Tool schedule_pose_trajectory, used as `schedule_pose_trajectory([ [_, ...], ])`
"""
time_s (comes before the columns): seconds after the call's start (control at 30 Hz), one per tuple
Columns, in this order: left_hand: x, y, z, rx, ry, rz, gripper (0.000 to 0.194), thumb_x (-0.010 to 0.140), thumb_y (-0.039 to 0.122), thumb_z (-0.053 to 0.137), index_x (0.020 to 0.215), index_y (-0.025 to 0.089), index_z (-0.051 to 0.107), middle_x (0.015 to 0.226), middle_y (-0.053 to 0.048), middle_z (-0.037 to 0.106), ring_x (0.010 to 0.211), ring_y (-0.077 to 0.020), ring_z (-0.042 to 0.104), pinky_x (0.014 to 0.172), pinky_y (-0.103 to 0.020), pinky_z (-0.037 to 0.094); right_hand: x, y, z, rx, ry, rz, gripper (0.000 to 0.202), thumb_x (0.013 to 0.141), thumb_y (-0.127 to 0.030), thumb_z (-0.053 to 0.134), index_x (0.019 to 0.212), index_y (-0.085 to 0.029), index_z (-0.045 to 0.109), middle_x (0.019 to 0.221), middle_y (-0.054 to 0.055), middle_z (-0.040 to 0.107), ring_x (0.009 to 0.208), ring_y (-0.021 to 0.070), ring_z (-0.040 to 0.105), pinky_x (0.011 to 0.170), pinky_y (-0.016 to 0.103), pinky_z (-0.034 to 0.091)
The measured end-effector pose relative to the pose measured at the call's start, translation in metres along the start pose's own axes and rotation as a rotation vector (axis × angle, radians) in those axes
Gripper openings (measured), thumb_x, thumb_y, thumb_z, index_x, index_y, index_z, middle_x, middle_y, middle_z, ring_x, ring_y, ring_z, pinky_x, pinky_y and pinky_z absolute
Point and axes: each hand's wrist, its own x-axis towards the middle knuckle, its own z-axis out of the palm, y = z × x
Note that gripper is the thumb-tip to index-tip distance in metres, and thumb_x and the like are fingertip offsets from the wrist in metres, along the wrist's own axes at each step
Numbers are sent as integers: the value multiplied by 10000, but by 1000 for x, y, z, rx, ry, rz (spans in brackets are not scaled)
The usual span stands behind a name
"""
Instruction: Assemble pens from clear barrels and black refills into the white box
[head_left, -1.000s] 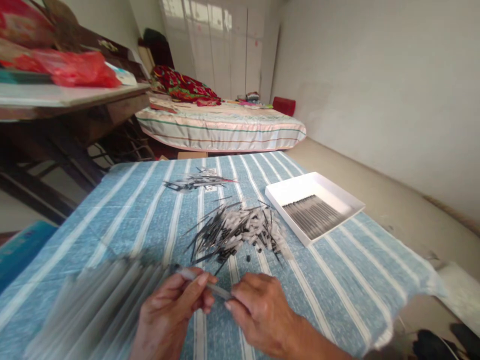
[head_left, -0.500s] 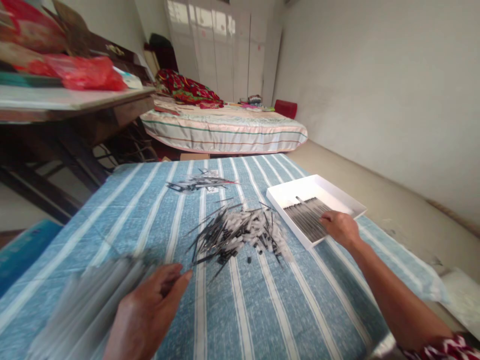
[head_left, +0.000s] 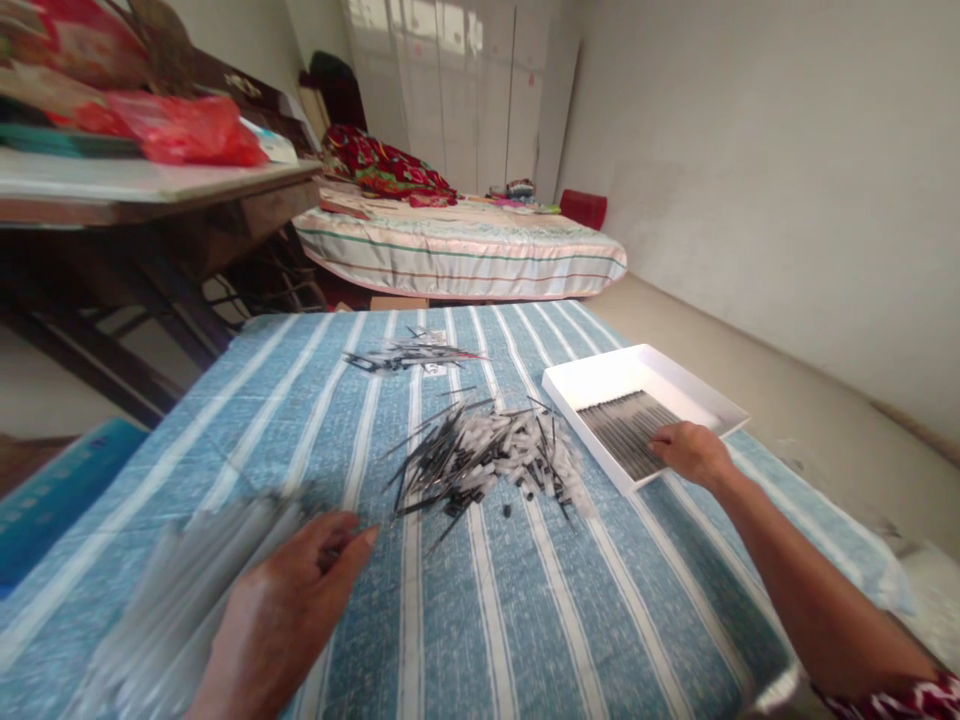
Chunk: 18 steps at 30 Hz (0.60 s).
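Observation:
A white open box (head_left: 705,405) stands at the right of the table, with a row of thin dark sticks (head_left: 626,430) lying side by side in it. My right hand (head_left: 690,452) reaches over the box's near right side, its fingers closed at the ends of the sticks; what they pinch is hidden. At the lower left my left hand (head_left: 300,590) rests beside a bundle of long translucent grey tubes (head_left: 187,590), thumb and forefinger apart, with nothing seen between them. Mid-table lies a loose pile of black sticks and short clear pieces (head_left: 487,455).
Further back on the striped blue cloth (head_left: 442,600) is a smaller heap of dark sticks (head_left: 412,355). A blue box (head_left: 67,500) is at the left edge. Beyond are a side table (head_left: 150,180) with red bags and a bed (head_left: 465,245).
The stick that lay raised across the row in the box now lies level with the others. The view has shifted slightly; both hands remain in nearly the same places.

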Motion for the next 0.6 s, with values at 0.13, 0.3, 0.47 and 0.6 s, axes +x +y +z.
schedule_pose_trajectory([
  [0.13, 3, -7, -5, 68, -69, -17, 246, 732, 454, 526, 822, 237, 600, 745, -14, 718, 729, -230, 667, 614, -254, 429, 0, 2, 3, -1, -20, -8, 282, 802, -330, 450, 768, -212, 704, 757, 63, 679, 695, 195, 605, 552, 261, 358],
  [0.3, 3, -8, -13, 186, -142, -30, 255, 782, 408, 453, 832, 208, 603, 733, -38, 697, 693, -215, 652, 603, -260, 410, -1, 4, 7, -31, -22, -16, 312, 819, -364, 422, 809, -229, 703, 800, 86, 677, 715, 231, 602, 563, 291, 370],
  [0.47, 0, -5, -16, 391, -239, -12, 224, 795, 341, 417, 723, 234, 601, 669, -17, 657, 658, -203, 618, 555, -259, 363, -1, 5, 9, -66, -53, -9, 342, 826, -420, 412, 823, -242, 704, 819, 97, 673, 725, 245, 600, 586, 307, 390],
  [0.6, -5, 2, -12, 573, -292, 15, 208, 785, 303, 427, 660, 226, 574, 746, -40, 654, 697, -215, 616, 549, -268, 354, -1, 7, 10, -57, -23, -7, 342, 813, -437, 437, 799, -238, 715, 797, 107, 674, 706, 255, 604, 576, 317, 398],
])
